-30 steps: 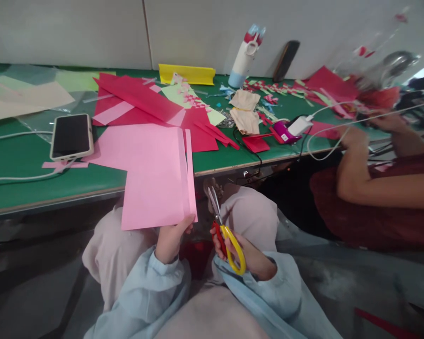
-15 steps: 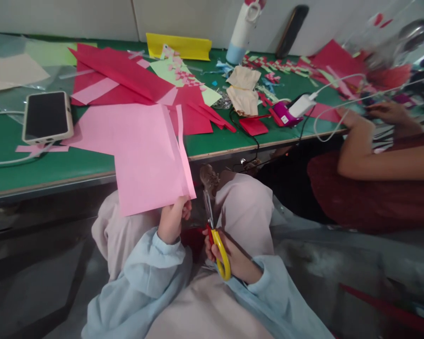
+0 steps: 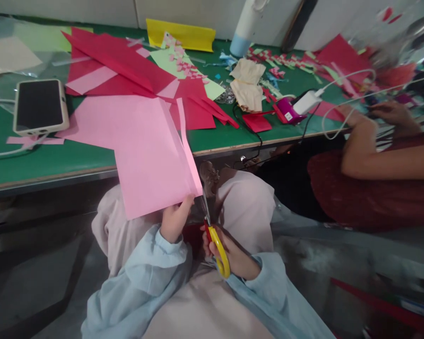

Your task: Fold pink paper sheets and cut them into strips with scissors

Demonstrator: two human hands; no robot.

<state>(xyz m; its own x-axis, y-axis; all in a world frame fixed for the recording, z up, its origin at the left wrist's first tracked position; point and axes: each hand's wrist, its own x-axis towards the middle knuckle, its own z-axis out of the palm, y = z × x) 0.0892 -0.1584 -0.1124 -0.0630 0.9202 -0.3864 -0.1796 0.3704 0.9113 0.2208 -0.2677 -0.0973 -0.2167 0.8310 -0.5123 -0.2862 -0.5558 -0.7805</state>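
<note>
My left hand (image 3: pixel 177 217) pinches the lower right corner of a large pink paper (image 3: pixel 151 165), which hangs over the table edge above my lap. Along the paper's right side runs a narrow pink strip (image 3: pixel 188 146), parted from the sheet at its upper end. In my right hand (image 3: pixel 229 252) are scissors (image 3: pixel 217 249) with yellow and red handles, their blades pointing up. The blade tips are close to the strip's lower corner; whether they touch it I cannot tell.
On the green table (image 3: pixel 81 157) lie a phone (image 3: pixel 40 106), red papers (image 3: pixel 127 70), a yellow folded paper (image 3: pixel 180 35), a bottle (image 3: pixel 245 30) and a purple device (image 3: pixel 288 111) with cables. Another person's arm (image 3: pixel 360 136) rests at the right.
The pink paper and my left hand have moved slightly right, towards the scissors. The blades now lie closer to the paper's corner. The table view has shifted slightly upwards.
</note>
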